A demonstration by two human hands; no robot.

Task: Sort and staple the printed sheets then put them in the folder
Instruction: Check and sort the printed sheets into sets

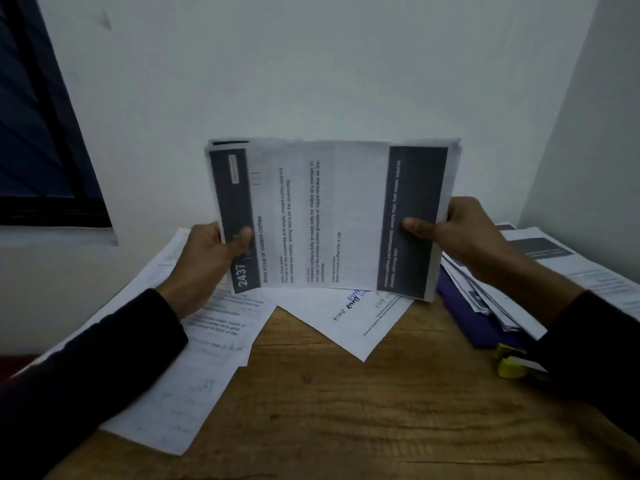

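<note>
Left hand (207,258) pinched left end of stack (329,216), thumb on front; right hand (460,233) pinched right end likewise. Stack held upright above bench (346,410), edges slightly uneven. Paper light, limp, apt to slide; end grips suited squaring. Forearms reached in from both sides, dark sleeves. Purple folder (467,317) and yellow stapler (509,362) lay right; loose sheets (207,341) around.

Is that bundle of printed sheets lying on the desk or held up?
Held up: the bundle of printed sheets stands upright above the desk, left hand and right hand gripping its ends.
</note>
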